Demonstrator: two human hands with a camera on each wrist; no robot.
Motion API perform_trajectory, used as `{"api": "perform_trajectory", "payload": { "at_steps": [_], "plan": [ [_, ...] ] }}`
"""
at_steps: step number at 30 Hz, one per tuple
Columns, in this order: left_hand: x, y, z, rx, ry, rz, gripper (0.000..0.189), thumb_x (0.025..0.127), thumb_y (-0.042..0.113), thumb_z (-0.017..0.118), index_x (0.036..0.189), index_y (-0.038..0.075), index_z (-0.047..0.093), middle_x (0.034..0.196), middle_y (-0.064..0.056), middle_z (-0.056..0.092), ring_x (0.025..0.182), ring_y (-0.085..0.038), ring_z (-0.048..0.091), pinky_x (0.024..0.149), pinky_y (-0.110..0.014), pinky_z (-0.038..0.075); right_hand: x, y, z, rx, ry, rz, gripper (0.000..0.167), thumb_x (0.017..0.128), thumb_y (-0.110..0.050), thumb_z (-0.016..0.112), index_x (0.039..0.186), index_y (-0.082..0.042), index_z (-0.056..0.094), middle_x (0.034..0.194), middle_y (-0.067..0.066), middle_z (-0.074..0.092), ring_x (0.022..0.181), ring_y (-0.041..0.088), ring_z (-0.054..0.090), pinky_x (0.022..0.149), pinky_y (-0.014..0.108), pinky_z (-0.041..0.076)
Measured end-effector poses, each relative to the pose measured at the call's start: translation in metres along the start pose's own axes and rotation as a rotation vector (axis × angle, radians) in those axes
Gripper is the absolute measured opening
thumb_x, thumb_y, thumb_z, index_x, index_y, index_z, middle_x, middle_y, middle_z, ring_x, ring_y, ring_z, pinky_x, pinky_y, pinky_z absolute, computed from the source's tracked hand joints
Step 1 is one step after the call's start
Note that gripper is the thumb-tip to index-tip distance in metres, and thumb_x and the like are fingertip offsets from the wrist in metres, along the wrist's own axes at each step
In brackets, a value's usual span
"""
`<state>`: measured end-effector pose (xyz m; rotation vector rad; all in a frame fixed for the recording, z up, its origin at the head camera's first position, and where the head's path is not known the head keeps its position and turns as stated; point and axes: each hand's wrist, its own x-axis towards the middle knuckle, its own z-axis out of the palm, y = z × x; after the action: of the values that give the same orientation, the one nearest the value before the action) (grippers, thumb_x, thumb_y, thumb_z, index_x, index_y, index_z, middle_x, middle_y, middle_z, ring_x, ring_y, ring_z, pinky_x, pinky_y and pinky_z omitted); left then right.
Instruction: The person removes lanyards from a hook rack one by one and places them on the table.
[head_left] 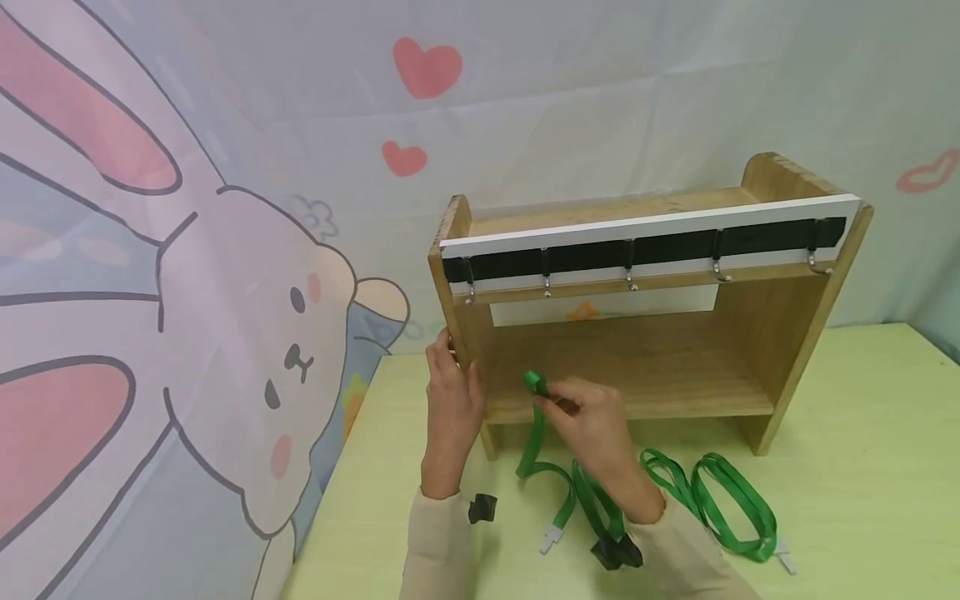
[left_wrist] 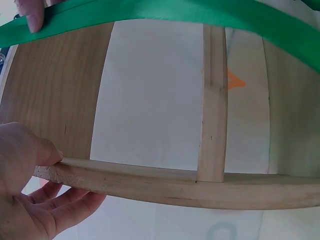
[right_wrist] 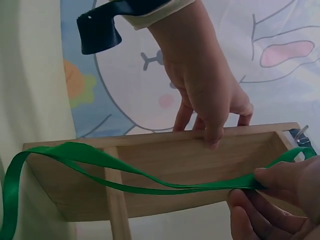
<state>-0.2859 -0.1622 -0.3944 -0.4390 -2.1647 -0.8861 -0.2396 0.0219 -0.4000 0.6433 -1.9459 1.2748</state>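
Note:
A small wooden shelf (head_left: 630,367) stands on the table, with a row of metal hooks (head_left: 630,275) along its upper front bar. My left hand (head_left: 456,400) grips the edge of the shelf's left side panel; in the left wrist view, thumb and fingers of this hand (left_wrist: 25,185) lie on opposite sides of the wood. In front of the shelf's opening, my right hand (head_left: 596,425) pinches a green lanyard (head_left: 532,446) near a small loop. The strap (right_wrist: 135,175) hangs doubled from the pinching fingers. Below the leftmost hook, the loop is apart from it.
A second green lanyard (head_left: 738,500) lies coiled on the light table (head_left: 870,517) at the right, its white clip (head_left: 785,557) pointing forward. Another white clip (head_left: 551,537) sits below the hands. Behind hangs a cloth backdrop (head_left: 562,108) with a rabbit and hearts.

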Motion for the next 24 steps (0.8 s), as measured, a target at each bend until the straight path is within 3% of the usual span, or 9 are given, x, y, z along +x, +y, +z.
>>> {"api": "perform_trajectory", "payload": {
  "at_steps": [7,13,17,24],
  "plan": [
    [0.000,0.000,-0.001,0.005,0.006,0.007,0.054,0.098,-0.007,0.057,0.141,-0.002,0.026,0.118,-0.028,0.045,0.097,-0.046,0.064,0.075,-0.049,0.059,-0.007,0.000,0.003,0.000,-0.038,0.146,0.009,0.082,0.004,0.080,0.079,-0.004,0.076,0.074,0.000,0.070,0.064,0.013,0.064,0.058,0.026,0.053],
    [0.001,0.001,-0.001,0.007,0.007,0.015,0.055,0.097,-0.008,0.057,0.141,-0.002,0.025,0.119,-0.028,0.044,0.099,-0.046,0.064,0.077,-0.049,0.059,-0.014,-0.004,0.004,0.030,-0.139,0.313,0.007,0.087,-0.002,0.077,0.081,-0.005,0.076,0.075,0.001,0.071,0.069,0.014,0.065,0.064,0.028,0.054],
    [0.000,0.000,0.000,0.004,0.004,0.011,0.054,0.097,-0.009,0.057,0.141,-0.002,0.026,0.118,-0.028,0.045,0.098,-0.045,0.064,0.076,-0.048,0.059,-0.020,-0.003,0.005,0.032,-0.193,0.366,0.005,0.089,-0.003,0.076,0.084,-0.004,0.077,0.077,0.001,0.073,0.071,0.016,0.068,0.067,0.031,0.056],
    [0.000,0.000,0.000,-0.001,0.011,0.024,0.054,0.096,-0.008,0.057,0.140,-0.003,0.026,0.116,-0.029,0.044,0.092,-0.044,0.065,0.071,-0.047,0.059,-0.033,0.008,0.006,0.005,-0.280,0.387,0.006,0.089,-0.003,0.075,0.083,-0.006,0.076,0.077,0.001,0.073,0.071,0.015,0.069,0.067,0.030,0.057]
  ]
}}
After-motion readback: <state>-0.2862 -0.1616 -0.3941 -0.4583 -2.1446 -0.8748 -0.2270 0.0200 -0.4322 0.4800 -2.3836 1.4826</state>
